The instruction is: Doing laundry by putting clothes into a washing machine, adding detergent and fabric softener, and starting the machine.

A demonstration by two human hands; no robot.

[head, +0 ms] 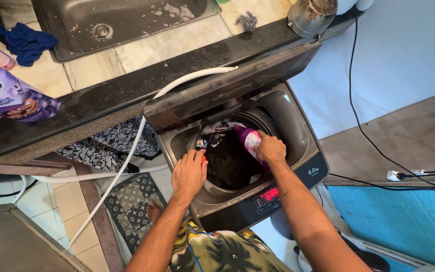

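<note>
- your left hand [189, 174], centre frame, rests fingers curled on the washer tub's rim [212, 189], covering something small and orange; whether it grips, you cannot tell.
- dark laundry [230, 163] fills the drum between your hands.
- your right hand [270, 149] grips the purple bottle [247, 138], long axis running up-left, over the drum.
- the open lid [227, 90] crowds the upper side.

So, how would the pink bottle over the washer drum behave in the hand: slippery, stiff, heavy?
The pink bottle looks like smooth plastic, so probably stiff but somewhat slippery, especially if wet. The right hand holds it tilted over the clothes alone, so it is likely light. Rounded, it might roll if laid down.
</note>
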